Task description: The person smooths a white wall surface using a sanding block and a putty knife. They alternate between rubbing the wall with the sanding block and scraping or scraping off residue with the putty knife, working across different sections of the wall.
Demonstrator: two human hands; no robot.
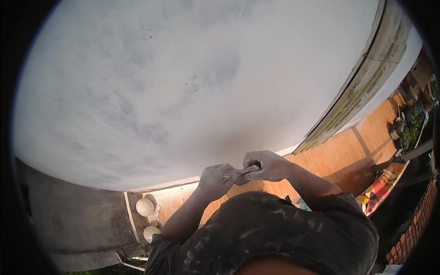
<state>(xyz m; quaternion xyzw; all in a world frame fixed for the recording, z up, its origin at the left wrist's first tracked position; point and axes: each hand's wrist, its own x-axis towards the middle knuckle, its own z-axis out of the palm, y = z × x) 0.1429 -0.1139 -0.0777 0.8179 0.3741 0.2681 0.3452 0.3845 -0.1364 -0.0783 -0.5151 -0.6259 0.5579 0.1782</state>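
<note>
My left hand [216, 180] and my right hand [266, 166] meet in front of my chest, both coated in pale dust. Between them a thin, folded grey sheet [240, 173] is pinched at its two ends. Whether it is sandpaper or cloth, I cannot tell. The fingers of both hands are closed on it. Beyond them rises a white wall [192, 91], patchy with grey smears and a few dark specks. Neither hand touches the wall.
Orange floor tiles [330, 158] run along the wall's foot. A weathered ribbed column [362, 82] stands at right. Two round white objects [145, 207] sit low at left beside a dark grey wall [78, 211]. At right lie a colourful printed sheet [382, 185] and plants [412, 126].
</note>
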